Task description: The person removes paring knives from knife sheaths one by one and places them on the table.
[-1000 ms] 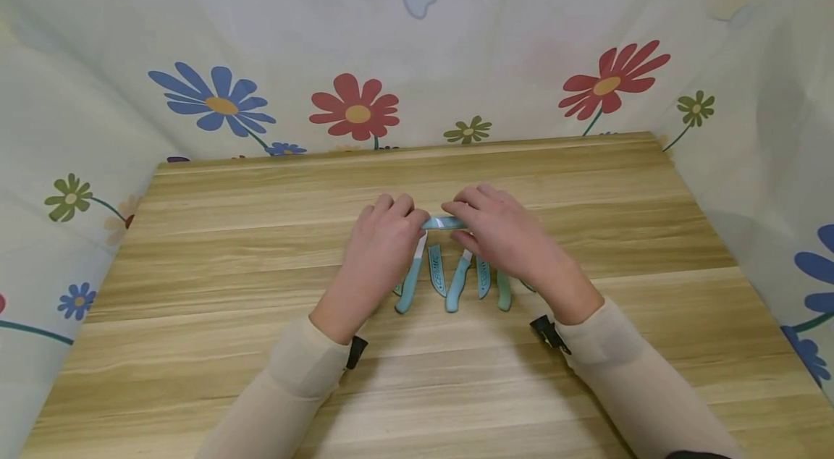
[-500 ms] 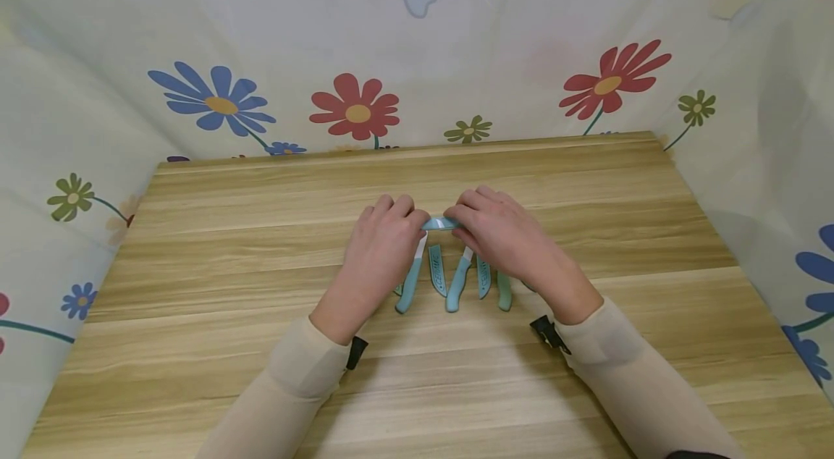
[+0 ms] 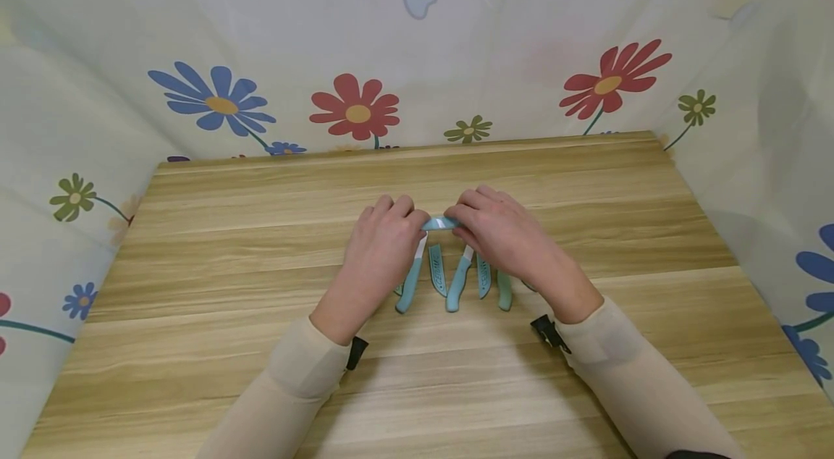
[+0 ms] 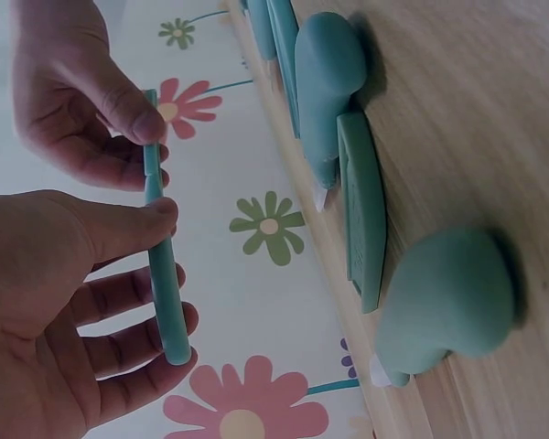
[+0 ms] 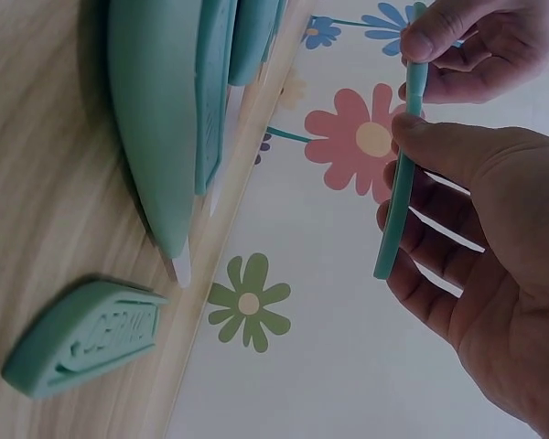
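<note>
Above the table's middle, my two hands hold a small blue paring knife level between them, its blade covered by a sheath. My left hand pinches the rounded handle between thumb and fingers. On the other end, the thumb and fingers of my right hand grip the flat sheath. Handle and sheath meet in both wrist views, with no bare blade showing there. Below lie two blue knives, one at the left and one in the middle, and a green knife, white blades pointing away.
Between the loose knives lie blue sheaths, one in the middle and one further right. A green sheath rests at the right end, mostly hidden in the head view. The wooden table meets a flowered cloth behind.
My right hand's fingertips have come in closer on the sheath and slightly left, so less of it shows between the hands. My left hand and the loose knives stay put.
</note>
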A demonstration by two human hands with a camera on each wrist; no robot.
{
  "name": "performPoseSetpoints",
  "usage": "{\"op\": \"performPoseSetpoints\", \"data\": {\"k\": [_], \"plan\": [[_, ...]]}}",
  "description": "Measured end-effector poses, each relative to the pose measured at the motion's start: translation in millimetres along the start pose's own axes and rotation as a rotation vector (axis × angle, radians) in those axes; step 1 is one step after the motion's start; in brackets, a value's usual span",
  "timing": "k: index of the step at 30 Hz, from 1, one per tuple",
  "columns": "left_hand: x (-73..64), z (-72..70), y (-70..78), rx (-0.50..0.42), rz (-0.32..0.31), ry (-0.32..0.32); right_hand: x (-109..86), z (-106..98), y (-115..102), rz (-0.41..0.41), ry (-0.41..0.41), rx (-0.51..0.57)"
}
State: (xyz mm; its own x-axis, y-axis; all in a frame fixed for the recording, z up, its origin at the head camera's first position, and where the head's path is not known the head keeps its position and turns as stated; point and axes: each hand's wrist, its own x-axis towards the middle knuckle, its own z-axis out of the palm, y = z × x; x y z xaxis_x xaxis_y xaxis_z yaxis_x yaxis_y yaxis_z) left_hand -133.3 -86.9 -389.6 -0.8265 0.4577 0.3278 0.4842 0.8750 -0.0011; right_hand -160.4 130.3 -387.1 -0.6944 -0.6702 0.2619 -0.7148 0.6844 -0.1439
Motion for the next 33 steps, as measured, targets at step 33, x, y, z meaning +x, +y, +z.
{"op": "performPoseSetpoints", "data": {"k": [33], "plan": [[-0.3, -3.6, 0.5, -0.021, -0.026, -0.022, -0.5, -2.6, 2.3, -0.004, -0.009, 0.004]]}}
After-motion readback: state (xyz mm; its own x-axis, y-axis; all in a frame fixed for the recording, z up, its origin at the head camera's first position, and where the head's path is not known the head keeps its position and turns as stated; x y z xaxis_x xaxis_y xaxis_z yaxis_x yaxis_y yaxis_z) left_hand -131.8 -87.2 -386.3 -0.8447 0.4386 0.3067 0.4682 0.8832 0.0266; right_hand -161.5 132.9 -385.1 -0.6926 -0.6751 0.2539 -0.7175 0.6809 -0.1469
